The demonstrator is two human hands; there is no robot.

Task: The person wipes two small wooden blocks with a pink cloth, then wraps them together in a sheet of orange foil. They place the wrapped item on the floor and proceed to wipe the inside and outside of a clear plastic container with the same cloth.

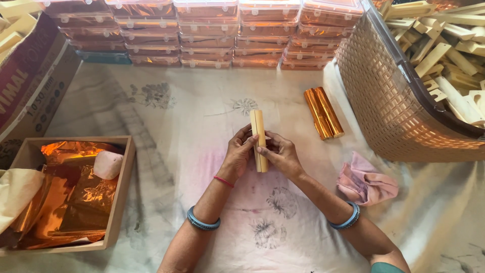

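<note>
Both hands hold a pale wooden block, a long piece made of two strips side by side, standing lengthwise over the white printed cloth. My left hand grips its left side. My right hand grips its right side, fingers against the lower half. Two blocks wrapped in shiny copper foil lie on the cloth just right of and beyond the hands.
A wooden tray at left holds crumpled copper foil sheets and a pink pad. A woven plastic basket at right is full of bare wooden pieces. Stacked clear boxes line the far edge. A pink rag lies at right; a cardboard box at far left.
</note>
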